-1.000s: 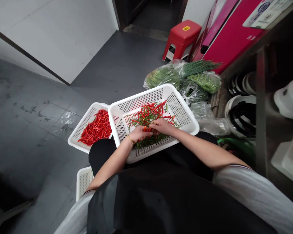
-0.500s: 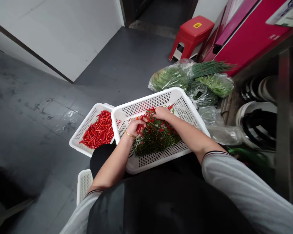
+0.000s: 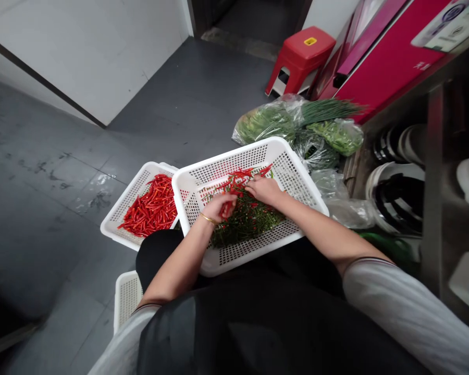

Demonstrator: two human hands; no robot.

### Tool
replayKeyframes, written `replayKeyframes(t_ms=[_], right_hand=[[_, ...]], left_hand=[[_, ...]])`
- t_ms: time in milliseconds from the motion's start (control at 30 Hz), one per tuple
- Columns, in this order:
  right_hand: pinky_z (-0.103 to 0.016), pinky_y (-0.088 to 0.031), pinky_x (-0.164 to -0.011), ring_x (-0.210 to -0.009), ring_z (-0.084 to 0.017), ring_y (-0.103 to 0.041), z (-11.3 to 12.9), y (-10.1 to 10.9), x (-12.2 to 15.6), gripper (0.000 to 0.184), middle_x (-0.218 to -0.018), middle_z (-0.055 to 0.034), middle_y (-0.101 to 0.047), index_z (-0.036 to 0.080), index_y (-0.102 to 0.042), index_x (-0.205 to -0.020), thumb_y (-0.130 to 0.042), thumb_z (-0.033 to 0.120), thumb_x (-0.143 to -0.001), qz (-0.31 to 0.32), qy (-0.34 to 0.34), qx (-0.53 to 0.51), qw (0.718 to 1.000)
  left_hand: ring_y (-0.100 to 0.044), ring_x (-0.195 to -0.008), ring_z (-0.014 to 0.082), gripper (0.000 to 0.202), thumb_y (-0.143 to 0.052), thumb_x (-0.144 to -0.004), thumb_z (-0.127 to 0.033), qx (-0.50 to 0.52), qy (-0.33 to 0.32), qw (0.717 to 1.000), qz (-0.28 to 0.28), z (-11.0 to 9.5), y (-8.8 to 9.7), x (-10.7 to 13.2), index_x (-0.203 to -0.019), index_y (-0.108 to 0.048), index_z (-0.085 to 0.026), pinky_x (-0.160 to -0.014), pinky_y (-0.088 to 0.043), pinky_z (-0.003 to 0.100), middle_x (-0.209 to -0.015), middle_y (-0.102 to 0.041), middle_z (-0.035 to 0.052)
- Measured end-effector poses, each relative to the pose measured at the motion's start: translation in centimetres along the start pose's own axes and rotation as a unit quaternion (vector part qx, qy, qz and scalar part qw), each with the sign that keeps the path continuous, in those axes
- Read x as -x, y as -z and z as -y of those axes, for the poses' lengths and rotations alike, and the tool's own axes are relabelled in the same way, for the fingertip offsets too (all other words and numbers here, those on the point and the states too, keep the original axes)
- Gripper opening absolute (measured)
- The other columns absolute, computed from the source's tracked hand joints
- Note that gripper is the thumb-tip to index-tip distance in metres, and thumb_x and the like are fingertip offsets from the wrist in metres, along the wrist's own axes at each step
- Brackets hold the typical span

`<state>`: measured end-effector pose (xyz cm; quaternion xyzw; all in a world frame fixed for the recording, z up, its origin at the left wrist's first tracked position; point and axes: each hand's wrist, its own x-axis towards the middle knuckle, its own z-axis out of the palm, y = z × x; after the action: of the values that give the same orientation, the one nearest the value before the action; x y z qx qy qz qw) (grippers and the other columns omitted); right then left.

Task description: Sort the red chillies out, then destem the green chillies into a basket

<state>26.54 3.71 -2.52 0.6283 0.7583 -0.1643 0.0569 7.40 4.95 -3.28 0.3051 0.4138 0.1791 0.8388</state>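
A large white perforated basket (image 3: 297,177) rests on my lap, holding red chillies (image 3: 242,174) at its far side and a heap of green stems (image 3: 250,224) nearer me. My left hand (image 3: 219,207), with a gold bracelet on the wrist, is closed around a small bunch of red chillies over the basket. My right hand (image 3: 263,188) lies just right of it, fingers curled down into the chillies and stems. A second white basket (image 3: 121,213) on the floor to the left is full of stemless red chillies (image 3: 150,208).
Bags of green vegetables (image 3: 297,122) lie on the floor beyond the basket. A red plastic stool (image 3: 299,54) stands by a pink cabinet (image 3: 379,57). Stacked bowls (image 3: 394,182) fill a metal shelf at right. Another white basket (image 3: 127,297) sits by my left knee.
My right hand drew back from the far side of the basket toward the middle. My left hand stayed over the stems with chillies in it. The camera shifted slightly.
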Motion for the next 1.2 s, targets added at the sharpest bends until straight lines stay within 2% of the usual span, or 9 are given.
replayKeyframes(t_ms=[133, 267, 400, 600, 767, 900, 1000, 1100, 1200], right_hand=[[-0.034, -0.049, -0.081, -0.101, -0.028, -0.064, 2.2, -0.9, -3.1, 0.054, -0.115, -0.0195, -0.065, 0.013, -0.065, -0.116, -0.045, 0.057, -0.092, 0.048, -0.018, 0.023, 0.998], [-0.033, -0.048, -0.083, -0.104, -0.027, -0.063, 3.7, -1.9, -4.2, 0.035, -0.119, -0.0199, -0.064, 0.012, -0.066, -0.114, -0.054, 0.035, -0.09, 0.089, -0.013, 0.025, 0.996], [-0.029, -0.046, -0.079, -0.097, -0.022, -0.064, 1.9, -1.3, -1.8, 0.025, -0.103, -0.0115, -0.069, 0.016, -0.069, -0.095, -0.052, 0.034, -0.092, 0.062, 0.014, -0.032, 0.997], [-0.026, -0.043, -0.073, -0.083, -0.017, -0.06, 2.7, -1.0, 2.4, 0.019, -0.092, -0.0087, -0.066, 0.015, -0.064, -0.086, -0.057, 0.032, -0.091, -0.018, 0.042, -0.146, 0.988], [-0.021, -0.038, -0.049, -0.046, -0.009, -0.047, 4.0, -1.2, 2.8, 0.029, -0.052, 0.0054, -0.049, 0.018, -0.055, -0.069, -0.05, 0.035, -0.092, 0.087, -0.005, -0.427, 0.9], [-0.022, -0.037, -0.04, -0.035, -0.008, -0.039, 3.9, -0.3, 4.0, 0.033, -0.043, 0.0076, -0.042, 0.019, -0.053, -0.069, -0.053, 0.046, -0.089, 0.196, -0.065, -0.507, 0.837], [-0.023, -0.044, -0.049, -0.047, -0.012, -0.055, 2.0, 0.5, 4.1, 0.033, -0.054, 0.001, -0.058, 0.019, -0.062, -0.072, -0.06, 0.05, -0.083, 0.263, -0.001, -0.357, 0.897], [-0.028, -0.048, -0.066, -0.077, -0.02, -0.066, -1.6, 1.0, 1.9, 0.031, -0.085, -0.0069, -0.07, 0.02, -0.07, -0.092, -0.068, 0.048, -0.079, 0.15, 0.0, -0.1, 0.984], [-0.034, -0.046, -0.077, -0.094, -0.025, -0.063, -5.0, 0.7, -1.6, 0.026, -0.113, -0.0179, -0.064, 0.014, -0.064, -0.11, -0.055, 0.027, -0.09, 0.054, -0.064, -0.026, 0.996]], left_hand=[[-0.042, -0.037, 0.008, 0.02, -0.062, -0.058, -0.032, 0.064, -0.078, 0.995, -0.003, -2.3, 2.2, 0.6, -0.059, -0.058, -0.012, -0.031, -0.019, 0.019, -0.049, -0.055, 0.0032], [-0.042, -0.037, 0.0061, 0.014, -0.061, -0.058, -0.025, 0.063, -0.118, 0.99, -0.047, -2.6, 3.1, 0.5, -0.062, -0.056, -0.012, -0.031, -0.016, 0.018, -0.055, -0.061, 0.0038], [-0.032, -0.031, 0.0034, 0.031, -0.073, -0.062, -0.029, 0.007, -0.086, 0.991, -0.102, -1.4, 2.4, -0.1, -0.054, -0.047, -0.015, -0.032, -0.017, 0.018, -0.04, -0.042, -0.0056], [-0.035, -0.031, 0.0041, 0.041, -0.084, -0.056, -0.036, -0.092, -0.11, 0.983, -0.117, 0.0, 0.0, -0.8, -0.053, -0.049, -0.015, -0.033, -0.021, 0.02, -0.039, -0.046, -0.0046], [-0.039, -0.032, 0.0058, 0.038, -0.079, -0.063, -0.041, -0.1, -0.116, 0.982, -0.11, 0.1, -0.4, 0.2, -0.053, -0.054, -0.014, -0.033, -0.022, 0.02, -0.041, -0.05, -0.0016], [-0.046, -0.042, 0.0055, 0.029, -0.08, -0.063, -0.033, -0.116, -0.236, 0.958, -0.116, -0.6, -1.4, 2.1, -0.066, -0.059, -0.014, -0.042, -0.034, 0.018, -0.052, -0.056, -0.0028], [-0.046, -0.043, 0.006, 0.027, -0.077, -0.066, -0.034, -0.035, -0.257, 0.959, -0.115, -1.6, -1.4, 2.7, -0.074, -0.06, -0.015, -0.041, -0.034, 0.018, -0.054, -0.056, -0.003], [-0.042, -0.04, 0.0054, 0.029, -0.075, -0.062, -0.035, 0.114, -0.199, 0.971, -0.065, -2.5, -0.2, 2.2, -0.064, -0.054, -0.015, -0.033, -0.023, 0.016, -0.05, -0.051, -0.003], [-0.049, -0.046, 0.0076, 0.027, -0.071, -0.058, -0.028, 0.18, -0.146, 0.973, -0.011, -2.6, 0.9, 1.4, -0.056, -0.048, -0.014, -0.033, -0.024, 0.014, -0.056, -0.056, 0.0009]])
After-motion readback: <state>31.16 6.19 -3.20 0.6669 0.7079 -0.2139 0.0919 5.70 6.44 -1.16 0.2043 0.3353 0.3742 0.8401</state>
